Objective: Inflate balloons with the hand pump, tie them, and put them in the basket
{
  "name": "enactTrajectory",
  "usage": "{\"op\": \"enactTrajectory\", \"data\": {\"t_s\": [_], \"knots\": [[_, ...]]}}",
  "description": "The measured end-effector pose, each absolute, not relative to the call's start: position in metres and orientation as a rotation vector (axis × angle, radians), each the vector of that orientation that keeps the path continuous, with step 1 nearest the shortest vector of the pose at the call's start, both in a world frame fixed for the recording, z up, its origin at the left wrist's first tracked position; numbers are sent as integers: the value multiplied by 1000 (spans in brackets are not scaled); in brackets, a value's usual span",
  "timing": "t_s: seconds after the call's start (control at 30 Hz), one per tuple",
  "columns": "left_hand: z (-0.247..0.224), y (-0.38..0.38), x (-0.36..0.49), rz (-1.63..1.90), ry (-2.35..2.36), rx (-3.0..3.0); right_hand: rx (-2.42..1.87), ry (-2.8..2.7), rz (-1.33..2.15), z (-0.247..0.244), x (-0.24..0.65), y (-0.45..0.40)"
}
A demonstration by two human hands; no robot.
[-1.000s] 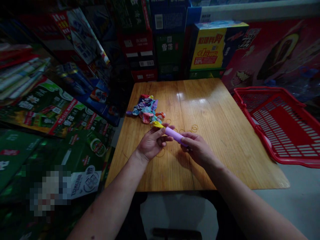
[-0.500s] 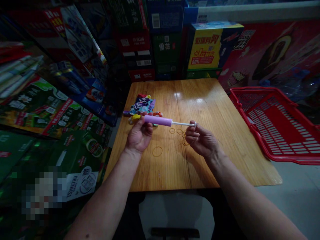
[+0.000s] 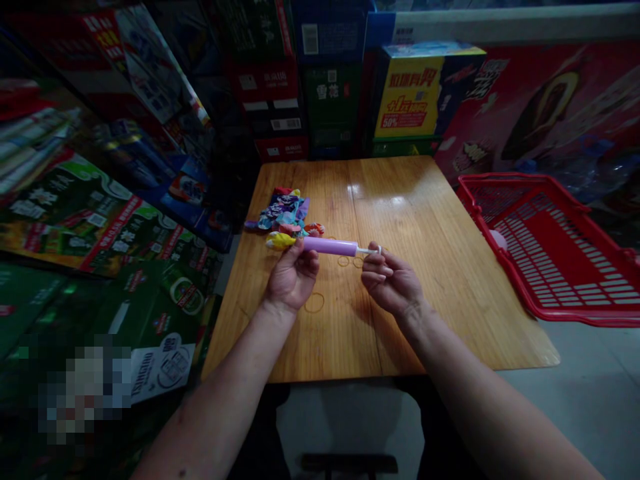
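Observation:
Over the wooden table (image 3: pixel 400 320) I hold a purple balloon pump (image 3: pixel 331 247) level, its white rod out to the right. My left hand (image 3: pixel 293 277) is closed round the pump's left end. At that end a yellow balloon with pale markings (image 3: pixel 281 241) sticks out past my thumb. My right hand (image 3: pixel 393 277) pinches the white rod's end (image 3: pixel 377 251). Behind the pump lies a heap of limp, colourful balloons (image 3: pixel 285 212). A rubber band (image 3: pixel 315 303) lies on the wood below, and more thin bands are partly hidden near the pump.
A red plastic basket (image 3: pixel 550 247) stands at the table's right edge. Stacked drink cartons (image 3: pixel 333 100) rise behind the table, with a yellow and blue box (image 3: pixel 410 93) among them. Green beer cartons (image 3: pixel 165 293) crowd the left side.
My right hand has moved left, pushing the rod further into the pump, so less of it shows. My left hand and the pump body have shifted slightly right.

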State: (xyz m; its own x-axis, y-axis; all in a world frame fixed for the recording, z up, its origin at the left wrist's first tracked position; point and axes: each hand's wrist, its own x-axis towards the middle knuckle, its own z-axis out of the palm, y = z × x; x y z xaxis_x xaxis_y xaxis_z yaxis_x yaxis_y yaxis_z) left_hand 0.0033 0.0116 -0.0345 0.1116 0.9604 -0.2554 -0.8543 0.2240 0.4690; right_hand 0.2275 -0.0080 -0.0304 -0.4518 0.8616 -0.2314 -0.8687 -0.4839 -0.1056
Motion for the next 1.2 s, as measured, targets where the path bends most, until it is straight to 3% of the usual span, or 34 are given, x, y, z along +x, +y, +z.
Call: {"op": "enactTrajectory", "data": {"t_s": [0.17, 0.53, 0.9, 1.2], "knots": [[-33, 16, -3, 1472, 581, 283, -354, -61, 1975, -33, 233, -2], [-39, 4, 16, 1310, 545, 181, -331, 8, 2059, -39, 206, -10], [-31, 21, -15, 1514, 655, 275, -437, -138, 1933, -32, 220, 0], [-37, 5, 15, 1342, 591, 356, -488, -124, 2055, -36, 200, -10]]}}
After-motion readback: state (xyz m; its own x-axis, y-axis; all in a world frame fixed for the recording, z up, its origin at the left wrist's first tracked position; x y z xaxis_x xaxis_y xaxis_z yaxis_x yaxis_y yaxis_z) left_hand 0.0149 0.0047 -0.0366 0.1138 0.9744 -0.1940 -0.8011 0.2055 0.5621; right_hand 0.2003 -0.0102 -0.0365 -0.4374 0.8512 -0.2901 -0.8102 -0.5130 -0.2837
